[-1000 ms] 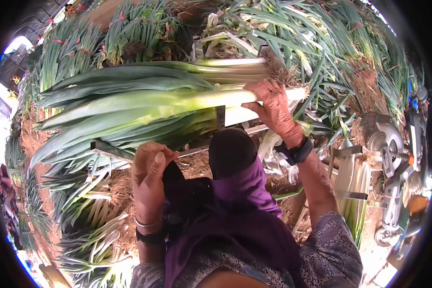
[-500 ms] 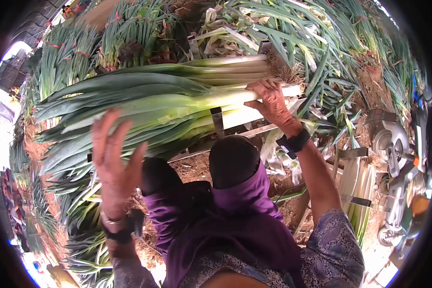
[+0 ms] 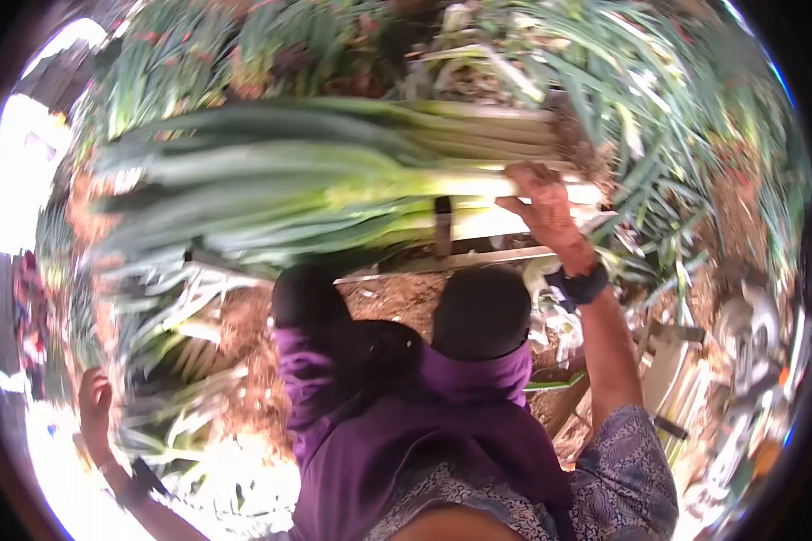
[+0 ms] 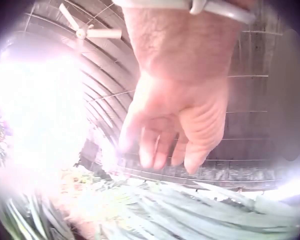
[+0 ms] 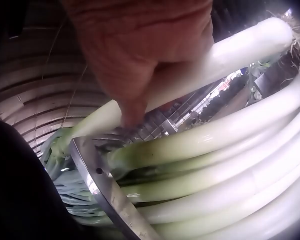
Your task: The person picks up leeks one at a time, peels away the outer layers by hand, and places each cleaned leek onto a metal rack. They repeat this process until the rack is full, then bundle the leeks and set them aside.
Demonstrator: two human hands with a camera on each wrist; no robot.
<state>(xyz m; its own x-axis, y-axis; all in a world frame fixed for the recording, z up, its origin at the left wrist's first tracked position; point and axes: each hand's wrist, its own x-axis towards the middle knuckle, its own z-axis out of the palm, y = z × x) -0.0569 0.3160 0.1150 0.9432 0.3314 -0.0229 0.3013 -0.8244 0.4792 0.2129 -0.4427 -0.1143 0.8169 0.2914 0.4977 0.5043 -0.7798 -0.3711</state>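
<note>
My right hand [image 3: 546, 203] grips the white stem of a leek [image 5: 250, 45], thumb on the near side. That leek's roots point right and its long green leaves stretch left in the head view. Beneath it, more leeks [image 5: 215, 147] lie side by side against an upright metal bracket [image 5: 97, 175]. Far out to the left is my left hand [image 3: 96, 406], away from the pile. The left wrist view shows its fingers [image 4: 160, 150] loosely bent with nothing in them, above blurred green leaves [image 4: 190, 210].
A metal bar [image 3: 478, 257] runs along the rack's near side, close to my covered knees [image 3: 483, 311]. Loose leeks [image 3: 189, 352] lie on the soil at the left. More leeks in a second rack [image 3: 681, 397] stand at the right, and tied bunches [image 3: 176, 63] at the back.
My left hand has swung from near the rack's front, across the leaves, out to the far left. My right hand keeps its grip on the leek. The head view has shifted.
</note>
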